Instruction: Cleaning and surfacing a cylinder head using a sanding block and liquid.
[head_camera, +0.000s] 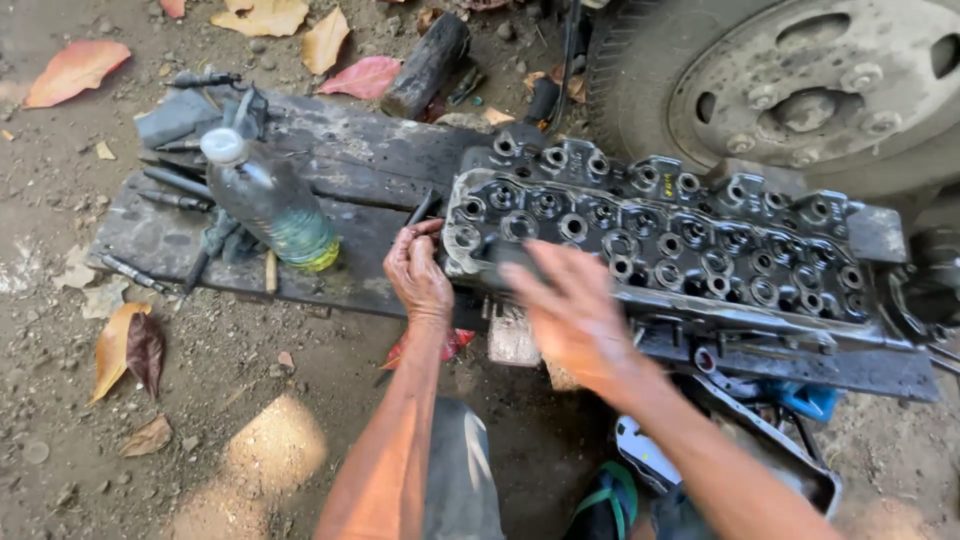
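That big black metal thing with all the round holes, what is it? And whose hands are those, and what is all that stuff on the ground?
The camera sits on a person's head and looks down, so these are that person's own hands. The long, greasy black metal block full of round holes looks like part of an engine. It rests beside dark wooden planks on dirt, near a big truck wheel. The left hand touches the block's end and seems to pinch something small; I cannot tell what. The right hand is blurred over the block, open. On the planks lie a clear plastic bottle with yellowish liquid and thin dark metal tools.
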